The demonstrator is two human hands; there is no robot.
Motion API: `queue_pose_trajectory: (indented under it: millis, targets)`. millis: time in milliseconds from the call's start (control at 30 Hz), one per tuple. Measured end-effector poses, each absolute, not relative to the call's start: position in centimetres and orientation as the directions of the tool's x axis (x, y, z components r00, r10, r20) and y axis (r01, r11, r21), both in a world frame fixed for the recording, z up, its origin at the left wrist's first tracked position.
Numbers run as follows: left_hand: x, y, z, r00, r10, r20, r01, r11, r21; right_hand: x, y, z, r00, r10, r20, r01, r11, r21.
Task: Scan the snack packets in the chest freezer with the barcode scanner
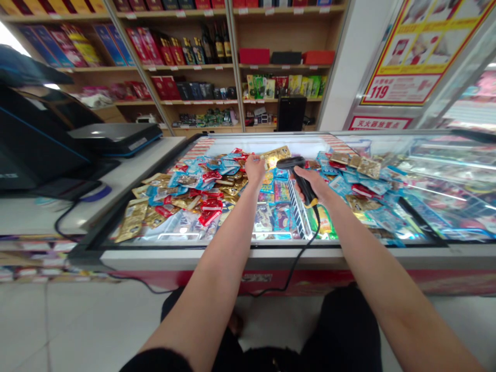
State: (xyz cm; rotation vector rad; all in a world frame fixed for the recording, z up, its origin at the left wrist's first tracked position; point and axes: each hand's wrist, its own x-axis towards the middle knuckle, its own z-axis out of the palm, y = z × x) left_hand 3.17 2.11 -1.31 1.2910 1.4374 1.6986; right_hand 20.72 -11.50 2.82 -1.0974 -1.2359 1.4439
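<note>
My right hand (313,187) is wrapped round the grip of a black barcode scanner (306,188), its head turned left. A cable (296,263) hangs from the scanner's base. In my left hand (256,169), fingers closed, is the left end of a gold snack packet (277,154), held just in front of the scanner's head. A heap of gold, blue and red packets (194,186) lies on the freezer's glass lid left of my hands. Another pile of packets (360,178) lies to the right.
Under the glass of the chest freezer (217,252) are more packs and a white wire divider (297,209). A counter (155,157) with a weighing scale (116,138) stands at left. Stocked shelves (186,67) line the back. The scanner cable loops past the freezer's front.
</note>
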Motion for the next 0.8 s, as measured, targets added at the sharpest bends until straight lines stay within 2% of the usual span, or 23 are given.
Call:
queue_pose_trajectory:
  millis: [800]
  targets:
    - [3.3, 1.2, -0.9, -0.368, 0.873, 0.32, 0.2, -0.262, 0.944, 21.0, -11.3, 2.6, -0.218, 0.975, -0.047, -0.086, -0.067, -0.994]
